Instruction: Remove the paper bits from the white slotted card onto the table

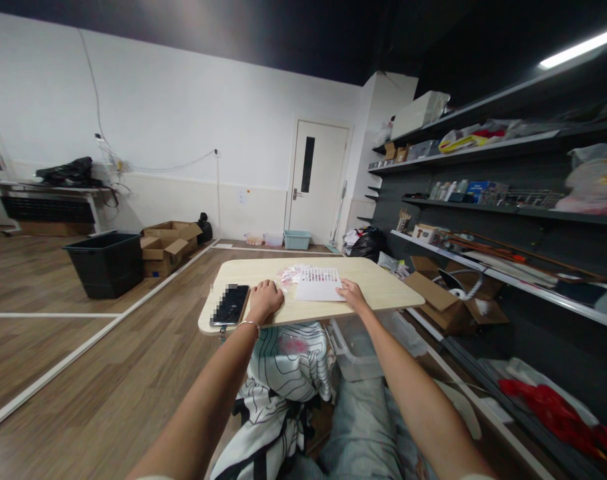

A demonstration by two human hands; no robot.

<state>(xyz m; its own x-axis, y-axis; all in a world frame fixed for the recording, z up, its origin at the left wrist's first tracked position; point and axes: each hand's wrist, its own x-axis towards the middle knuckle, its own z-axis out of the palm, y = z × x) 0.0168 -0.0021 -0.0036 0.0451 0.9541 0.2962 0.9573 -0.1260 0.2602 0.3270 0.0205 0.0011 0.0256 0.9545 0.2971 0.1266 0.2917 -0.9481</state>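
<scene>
My right hand (351,295) pinches the right edge of a white card (319,287) printed with rows of small dark and reddish marks. The card rests on the pale, round-cornered table (378,283). Beside the card's left end, my left hand (266,300) rests palm down on the tabletop, its fingers curled under; whatever they hold, if anything, is hidden. Small clear plastic packets (289,273) with pinkish contents lie just beyond it. To its left is a dark phone-like device (232,305), partly blurred out, near the table's edge.
Below the table are a striped cloth (293,377) and a clear plastic bin (356,347). An open cardboard box (446,300) stands at right by loaded shelves (523,207). A black bin (106,263) and cardboard boxes (166,250) stand on the floor at left.
</scene>
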